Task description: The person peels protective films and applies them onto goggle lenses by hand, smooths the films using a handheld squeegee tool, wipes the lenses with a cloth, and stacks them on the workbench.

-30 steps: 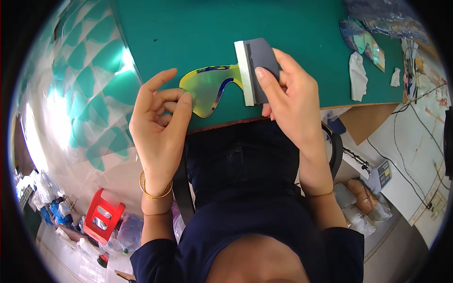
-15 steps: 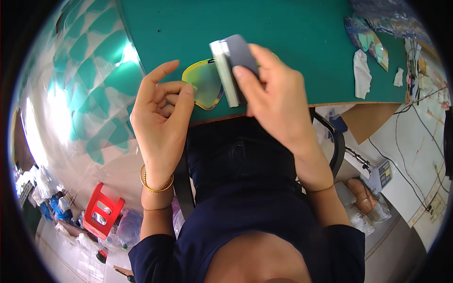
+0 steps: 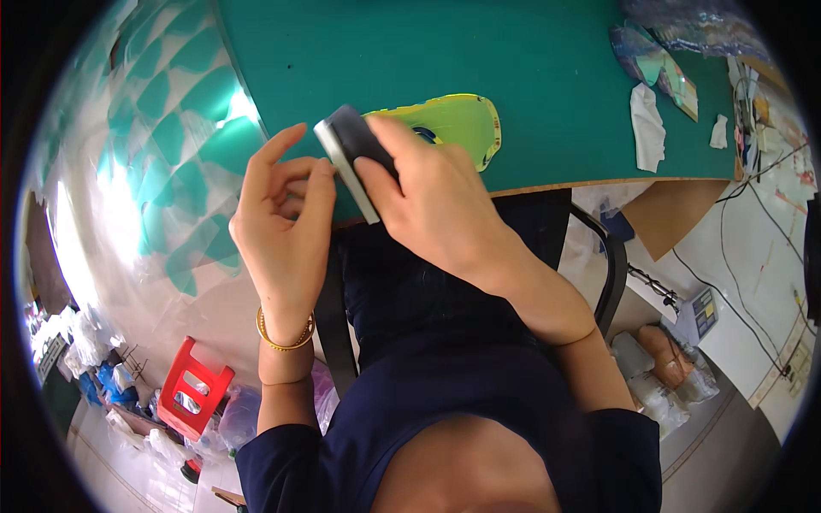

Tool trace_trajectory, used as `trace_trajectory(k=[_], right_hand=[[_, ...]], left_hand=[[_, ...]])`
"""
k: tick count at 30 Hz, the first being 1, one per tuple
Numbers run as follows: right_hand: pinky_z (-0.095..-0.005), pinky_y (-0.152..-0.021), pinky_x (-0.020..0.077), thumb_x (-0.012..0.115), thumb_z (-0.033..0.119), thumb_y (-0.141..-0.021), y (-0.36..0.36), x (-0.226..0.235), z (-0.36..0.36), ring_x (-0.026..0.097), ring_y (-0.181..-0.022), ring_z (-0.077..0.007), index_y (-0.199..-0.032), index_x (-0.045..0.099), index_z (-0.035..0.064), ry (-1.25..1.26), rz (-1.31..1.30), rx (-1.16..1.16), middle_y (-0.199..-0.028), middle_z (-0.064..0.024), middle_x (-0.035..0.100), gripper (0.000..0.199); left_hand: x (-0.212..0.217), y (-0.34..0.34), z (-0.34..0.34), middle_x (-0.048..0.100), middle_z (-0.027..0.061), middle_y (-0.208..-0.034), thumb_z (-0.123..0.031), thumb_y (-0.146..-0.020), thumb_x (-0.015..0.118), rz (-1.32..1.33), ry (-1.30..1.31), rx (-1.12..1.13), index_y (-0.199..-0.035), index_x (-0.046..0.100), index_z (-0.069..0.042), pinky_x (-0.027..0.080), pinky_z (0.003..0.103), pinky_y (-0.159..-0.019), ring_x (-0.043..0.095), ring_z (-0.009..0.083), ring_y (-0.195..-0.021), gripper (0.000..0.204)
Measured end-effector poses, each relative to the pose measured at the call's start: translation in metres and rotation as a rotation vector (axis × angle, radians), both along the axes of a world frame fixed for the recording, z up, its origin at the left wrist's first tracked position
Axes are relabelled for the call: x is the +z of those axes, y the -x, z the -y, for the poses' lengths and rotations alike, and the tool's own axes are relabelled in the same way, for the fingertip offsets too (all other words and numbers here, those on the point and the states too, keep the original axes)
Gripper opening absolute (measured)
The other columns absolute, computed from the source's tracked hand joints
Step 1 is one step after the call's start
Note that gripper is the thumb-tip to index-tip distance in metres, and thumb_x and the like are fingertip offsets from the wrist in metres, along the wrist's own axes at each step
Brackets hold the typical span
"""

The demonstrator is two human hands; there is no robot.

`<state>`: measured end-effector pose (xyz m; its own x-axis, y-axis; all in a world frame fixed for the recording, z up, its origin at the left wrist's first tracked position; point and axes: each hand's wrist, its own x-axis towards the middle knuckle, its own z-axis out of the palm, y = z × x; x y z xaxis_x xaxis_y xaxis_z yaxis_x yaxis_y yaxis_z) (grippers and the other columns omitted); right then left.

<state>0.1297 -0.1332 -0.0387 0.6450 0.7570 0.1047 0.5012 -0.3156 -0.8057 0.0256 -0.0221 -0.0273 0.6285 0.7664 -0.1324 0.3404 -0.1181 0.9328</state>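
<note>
A yellow-green curved goggle lens (image 3: pixel 449 120) lies on the green table mat (image 3: pixel 513 60) near its front edge. My right hand (image 3: pixel 428 201) grips a dark block with a grey felt edge (image 3: pixel 349 158) and presses it over the lens's left end. My left hand (image 3: pixel 282 218) is beside the block at the mat's edge, fingers curled, thumb and forefinger touching the block's edge. What it holds, if anything, is hidden.
Crumpled white paper scraps (image 3: pixel 647 128) and plastic-wrapped lenses (image 3: pixel 654 60) lie on the mat's far right. Cables and papers (image 3: pixel 761 111) crowd the right edge. A black chair frame (image 3: pixel 611 265) is under me. A red stool (image 3: pixel 192 389) stands on the floor at lower left.
My right hand slid the block leftward along the lens, from its right end to its left end, uncovering the right part. My left hand stayed at the mat's edge.
</note>
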Motion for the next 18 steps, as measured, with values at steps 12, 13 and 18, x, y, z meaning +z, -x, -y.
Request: trace_trajectory(k=[12,13,18], right_hand=[[-0.0349,-0.051,0.0481,0.063,0.016,-0.094,0.003,0.002,0.002,0.062,-0.051,-0.0272,-0.119,0.059,-0.0041,-0.015,-0.140,0.070,-0.070,-0.0202,0.065,0.032],[-0.0304,-0.049,0.0478,0.061,0.021,-0.097,-0.011,0.009,0.013,0.060,-0.051,-0.0153,-0.122,0.058,-0.0047,-0.020,-0.227,0.002,-0.069,-0.0127,0.066,0.036],[-0.0252,-0.049,0.0452,0.049,0.029,-0.103,-0.102,0.039,0.084,0.054,-0.051,-0.0101,-0.139,0.051,0.0011,0.143,0.019,-0.360,-0.073,-0.0065,0.064,0.045]], left_hand=[[0.007,0.015,-0.019,0.069,0.0053,-0.086,-0.001,-0.091,0.063,0.070,-0.128,0.025,-0.116,0.065,0.002,0.049,0.019,-0.065,0.061,0.0050,-0.075,0.025],[0.009,0.014,-0.021,0.069,0.0053,-0.086,-0.001,-0.091,0.063,0.089,-0.165,0.011,-0.115,0.066,0.001,0.049,0.019,-0.064,0.061,0.0052,-0.074,0.024],[0.024,-0.024,-0.019,0.063,0.0165,-0.111,-0.013,-0.074,0.075,0.011,-0.572,-0.467,-0.115,0.064,0.000,0.047,0.040,-0.092,0.057,0.0328,-0.104,0.044]])
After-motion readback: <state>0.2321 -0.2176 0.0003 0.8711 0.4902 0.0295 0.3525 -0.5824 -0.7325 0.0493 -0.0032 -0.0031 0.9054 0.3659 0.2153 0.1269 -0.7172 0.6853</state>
